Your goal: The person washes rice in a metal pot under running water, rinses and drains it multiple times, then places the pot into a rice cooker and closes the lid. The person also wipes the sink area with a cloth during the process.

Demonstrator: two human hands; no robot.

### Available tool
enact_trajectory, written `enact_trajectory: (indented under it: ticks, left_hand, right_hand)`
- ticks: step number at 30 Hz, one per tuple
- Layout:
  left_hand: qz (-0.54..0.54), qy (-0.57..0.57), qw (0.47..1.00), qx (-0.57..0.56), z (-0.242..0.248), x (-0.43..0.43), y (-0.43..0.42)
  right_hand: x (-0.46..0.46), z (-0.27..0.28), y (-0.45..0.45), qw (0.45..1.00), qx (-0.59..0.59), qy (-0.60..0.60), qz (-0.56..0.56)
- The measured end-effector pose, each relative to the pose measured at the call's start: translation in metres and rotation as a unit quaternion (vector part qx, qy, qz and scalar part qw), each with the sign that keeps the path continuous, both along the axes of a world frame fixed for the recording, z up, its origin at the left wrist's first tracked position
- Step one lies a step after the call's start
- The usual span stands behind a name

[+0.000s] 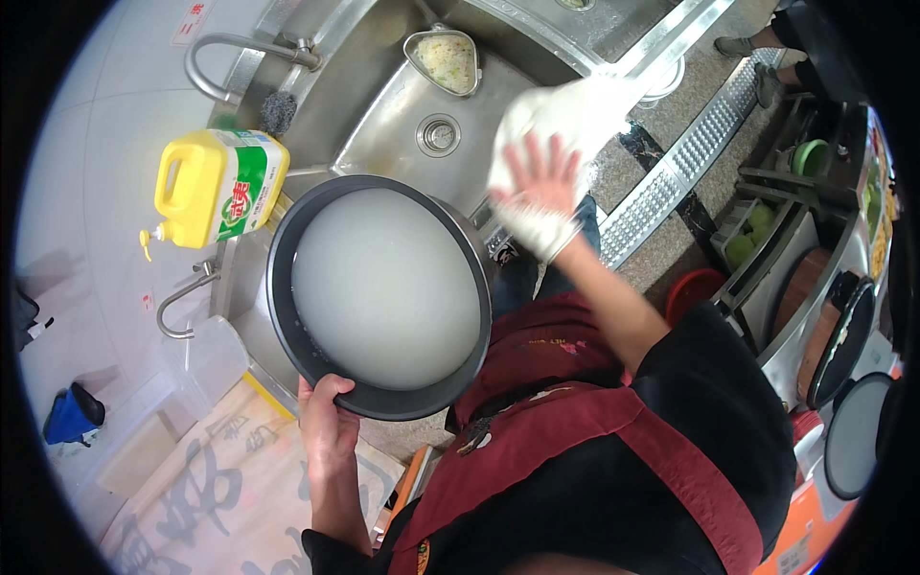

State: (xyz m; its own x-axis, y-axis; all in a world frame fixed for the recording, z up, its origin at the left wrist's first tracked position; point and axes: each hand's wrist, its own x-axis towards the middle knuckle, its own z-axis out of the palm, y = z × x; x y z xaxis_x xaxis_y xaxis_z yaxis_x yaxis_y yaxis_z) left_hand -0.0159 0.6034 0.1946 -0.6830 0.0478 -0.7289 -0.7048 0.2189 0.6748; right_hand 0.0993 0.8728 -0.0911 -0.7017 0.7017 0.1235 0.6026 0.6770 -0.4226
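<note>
My left hand [332, 417] grips the near rim of a large dark-walled pot [377, 407], thumb over the edge. Cloudy whitish liquid [388, 287] fills much of it; anything beneath the surface is hidden. To the right, my right hand [543, 172] is spread with its fingers apart against a white cloth or thin bag [604, 108], which also wraps around the wrist. That hand and the cloth are blurred. Beyond the pot is a stainless steel sink [381, 136] with a drain strainer [438, 135]. A corner strainer basket [447, 63] there contains rice-like scraps.
A yellow detergent jug [215, 187] with a pump stands left of the pot. Two curved faucets [208, 61] and a steel wool scourer [278, 113] are along the wall. A metal drain grate [661, 172] crosses the floor; another person's feet [747, 54] are beyond it.
</note>
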Motion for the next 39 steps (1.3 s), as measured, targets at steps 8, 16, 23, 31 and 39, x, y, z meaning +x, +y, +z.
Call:
enact_trajectory:
  ticks: [8, 16, 23, 31, 39]
  left_hand:
    - [-0.047, 0.035, 0.998, -0.036, 0.009, -0.022, -0.029]
    - [-0.124, 0.007, 0.992, -0.030, -0.005, -0.018, 0.049]
    - [-0.175, -0.019, 0.983, 0.057, -0.060, 0.011, 0.179]
    - [-0.178, -0.043, 0.977, 0.114, -0.123, 0.038, 0.327]
    - [-0.203, -0.022, 0.972, 0.120, -0.137, 0.047, 0.367]
  right_hand:
    - [-0.053, 0.035, -0.199, 0.889, -0.017, 0.123, 0.440]
    - [-0.001, 0.088, 0.020, 0.921, -0.352, 0.157, -0.063]
    - [0.095, 0.213, 0.162, 0.730, -0.641, 0.227, 0.066]
    - [0.073, 0.198, 0.261, 0.685, -0.634, 0.341, -0.111]
    - [0.072, 0.168, 0.305, 0.691, -0.630, 0.330, -0.131]
